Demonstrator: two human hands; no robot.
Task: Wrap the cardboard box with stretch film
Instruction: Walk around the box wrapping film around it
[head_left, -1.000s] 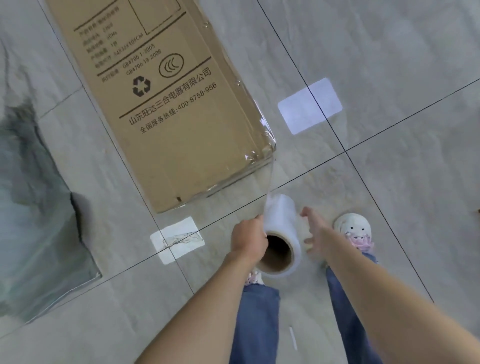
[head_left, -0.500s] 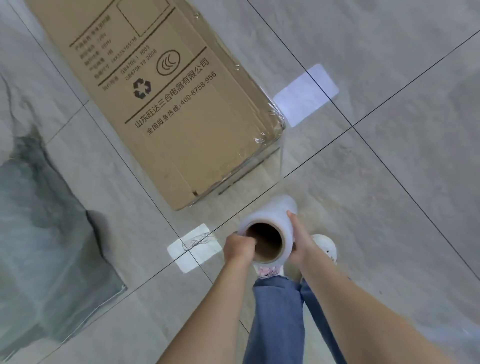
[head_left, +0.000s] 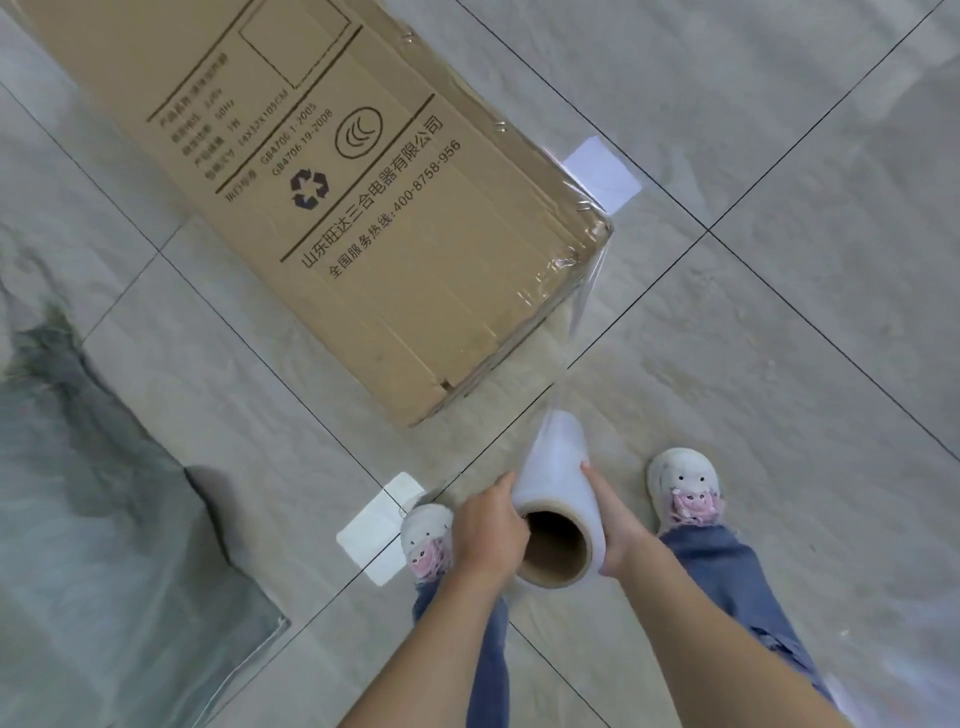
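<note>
A long brown cardboard box with black printed text lies on the grey tiled floor, reaching from the top left toward the centre. Clear film clings around its near right corner. From that corner a taut strip of stretch film runs down to a white roll with a brown cardboard core. My left hand grips the roll's left side near the core. My right hand presses flat against its right side.
My two white shoes and jeans legs stand just behind the roll. White tape patches mark the floor by my left foot and behind the box corner. A dark grey sheet covers the floor at the left.
My right hand closed onto the roll, which it was off a second ago. I stepped sideways around the box corner, and the film strip from corner to roll has lengthened.
</note>
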